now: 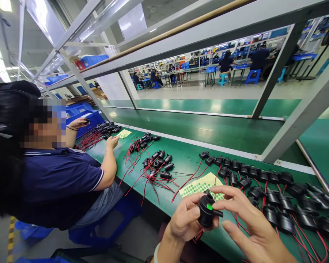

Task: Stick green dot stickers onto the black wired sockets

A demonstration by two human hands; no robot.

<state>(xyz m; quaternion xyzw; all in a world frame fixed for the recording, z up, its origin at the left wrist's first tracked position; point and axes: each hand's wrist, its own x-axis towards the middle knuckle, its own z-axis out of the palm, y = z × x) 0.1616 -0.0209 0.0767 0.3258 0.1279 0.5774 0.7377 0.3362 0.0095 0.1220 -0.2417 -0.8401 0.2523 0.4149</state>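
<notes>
A black part (204, 218) is held in the left hand (185, 215), just above the near edge of a green surface (183, 149); it is gripped between the thumb and the curled fingers. The right hand (254, 226) is held with its fingers loosely spread and its thumb well apart, and nothing is seen gripped in it; two fingertips are brought close to the part, but whether contact is made cannot be told. Behind the part, a yellow sheet (193, 189) of green dots is partly covered by the hands. To the right, rows of similar black parts (272, 197) with red wires (264, 195) are crowded, some hidden by the right hand. To the left, a loose cluster (155, 164) of wired parts is laid out. Beyond the rows, the surface is crossed by a slanted metal post (300, 124). Farther left, a co-worker (63, 179) in a dark blue shirt is seated at the same surface, beside a blue bin (95, 118).

The held part's long axis is kept nearly upright, its narrow nozzle pointed up and its side spout pointed right. A green dot (209, 206) on its body is turned toward the viewer.
</notes>
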